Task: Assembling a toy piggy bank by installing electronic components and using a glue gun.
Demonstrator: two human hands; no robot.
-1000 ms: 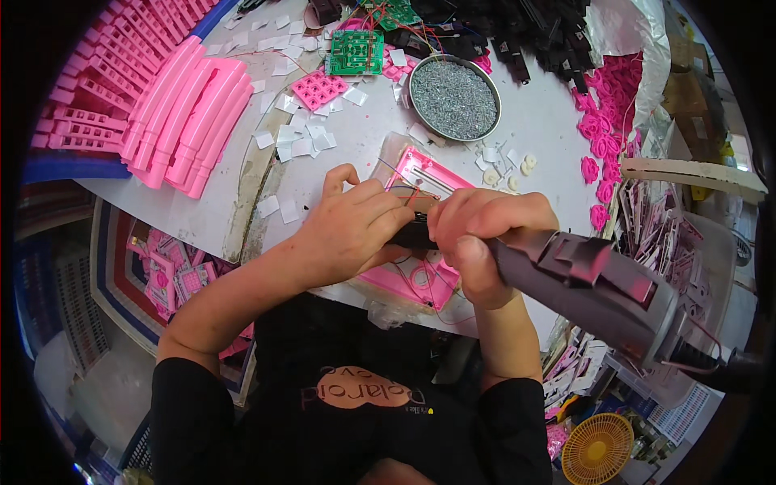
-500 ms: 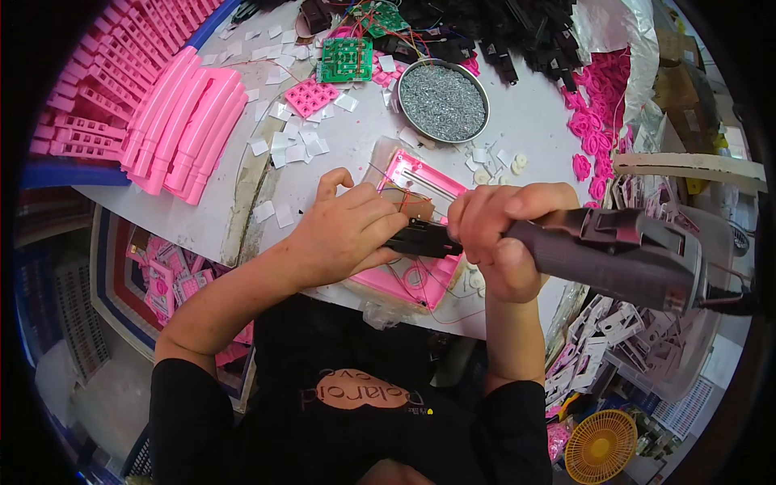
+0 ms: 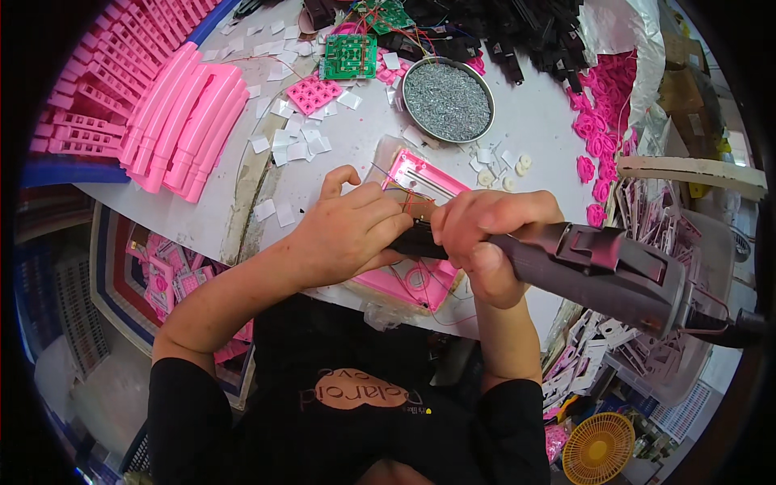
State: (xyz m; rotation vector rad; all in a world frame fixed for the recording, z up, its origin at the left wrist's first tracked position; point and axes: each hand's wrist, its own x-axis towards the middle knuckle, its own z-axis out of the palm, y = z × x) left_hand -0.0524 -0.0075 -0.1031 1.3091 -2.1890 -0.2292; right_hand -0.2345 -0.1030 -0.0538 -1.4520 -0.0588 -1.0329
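Note:
My right hand [image 3: 499, 238] is wrapped round a dark electric screwdriver [image 3: 598, 275], which lies nearly level with its cord end to the right. Fingers of that hand also reach its front end, and the bit's tip is hidden. Bent fingers of my left hand [image 3: 349, 230] grip a black plastic part [image 3: 420, 242] in front of the tool, with the index finger raised. Beneath both hands a pink plastic housing [image 3: 436, 293] rests on the table, with thin wires and a small brown board [image 3: 411, 207] inside.
A round metal bowl of small screws [image 3: 449, 101] stands beyond the housing. Green circuit boards [image 3: 349, 56], a pink keypad [image 3: 313, 94] and white paper squares lie at the far left. Pink handset-like shells [image 3: 190, 133] are stacked leftward; black parts [image 3: 525, 36] heap at the back.
My right hand and the screwdriver have moved left, closer to my left hand, and the tool's rear end has dipped toward me. My left hand has hardly moved.

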